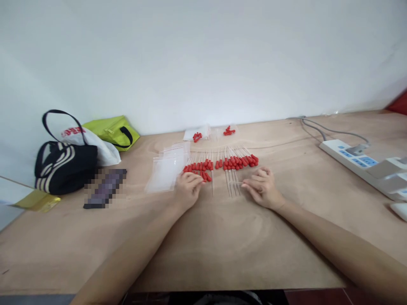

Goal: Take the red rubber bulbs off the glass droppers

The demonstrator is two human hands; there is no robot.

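My left hand [190, 189] is closed in a pinch, with a small red rubber bulb at its fingertips, beside a loose heap of red bulbs [207, 176]. My right hand [262, 187] pinches a thin clear dropper tube [235, 182] that points left across other tubes. Between and beyond the hands lies a row of droppers with red bulbs [235, 162], their slender stems pointing mostly toward the wall. Several stems [232, 188] point toward me instead, and one lone dropper stem [213, 186] lies nearer my left hand.
Flat clear zip bags [167, 167] lie left of the row. Two more bags with red bulbs [197, 137] are near the wall. A dark pixelated object [106, 188], a black bag [66, 167] and a lime-green bag [112, 131] are at left. At right is a power strip [356, 161].
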